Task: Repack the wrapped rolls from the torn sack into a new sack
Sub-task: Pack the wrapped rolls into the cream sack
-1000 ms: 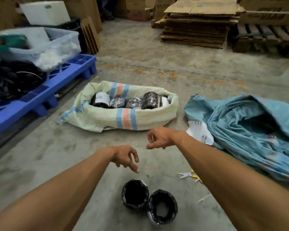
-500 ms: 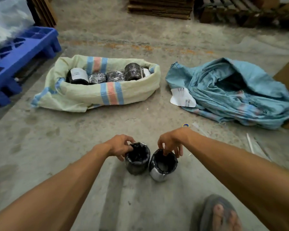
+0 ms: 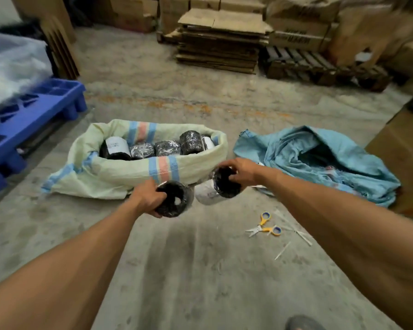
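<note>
Left hand (image 3: 150, 198) grips a black-wrapped roll (image 3: 174, 202), fingers curled over its rim. Right hand (image 3: 242, 171) grips a second roll (image 3: 221, 186) at its 2 o'clock. Both held off the floor, just before the cream striped sack (image 3: 119, 172). Torn blue sack (image 3: 320, 160) at 3 o'clock. Scissors (image 3: 264, 226) lie at 5 o'clock.
</note>
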Tool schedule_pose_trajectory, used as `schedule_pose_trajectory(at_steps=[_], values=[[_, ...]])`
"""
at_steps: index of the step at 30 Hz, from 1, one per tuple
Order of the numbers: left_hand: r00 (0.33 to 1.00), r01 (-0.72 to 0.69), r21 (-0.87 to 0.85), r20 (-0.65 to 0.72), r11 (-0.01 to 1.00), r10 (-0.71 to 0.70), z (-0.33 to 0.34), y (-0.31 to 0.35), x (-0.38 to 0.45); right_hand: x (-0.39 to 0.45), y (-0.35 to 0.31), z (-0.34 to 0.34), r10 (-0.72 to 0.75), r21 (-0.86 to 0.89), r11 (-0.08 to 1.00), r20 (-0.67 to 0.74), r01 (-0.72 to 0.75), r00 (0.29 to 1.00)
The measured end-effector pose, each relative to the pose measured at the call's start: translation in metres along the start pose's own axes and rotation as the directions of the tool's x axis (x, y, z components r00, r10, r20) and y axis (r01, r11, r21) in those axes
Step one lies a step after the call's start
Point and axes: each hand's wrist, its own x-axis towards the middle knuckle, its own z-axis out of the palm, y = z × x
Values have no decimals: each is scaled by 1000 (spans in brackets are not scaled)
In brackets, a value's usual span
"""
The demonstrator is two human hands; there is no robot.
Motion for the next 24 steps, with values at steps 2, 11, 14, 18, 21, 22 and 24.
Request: schedule_pose_trajectory(at_steps=[2, 11, 14, 18, 21, 22, 24], values=[[991, -9, 83, -129, 996, 19, -31, 10, 13, 20, -29, -20, -45, 7, 999, -110, 46, 993], [922, -64, 66, -378, 996, 84, -106, 26, 93, 132, -112, -73, -144, -104, 987, -260, 121, 955], [895, -30, 221, -429, 975, 124, -104, 23, 135, 175, -103, -47, -167, -94, 985, -344, 143, 924], [868, 0, 233, -482, 972, 115, -79, 20, 183, 214, -91, 19, -160, -146, 983, -369, 113, 916], [887, -44, 233, -438, 972, 145, -59, 7, 209, 230, -85, 55, -168, -129, 982, -300, 135, 939], [878, -55, 238, -451, 970, 161, -55, 2, 212, 232, -82, 55, -181, -100, 982, -297, 158, 937], [858, -84, 276, -468, 957, 210, -52, -6, 213, 239, -75, 49, -230, -75, 973, -271, 218, 935]])
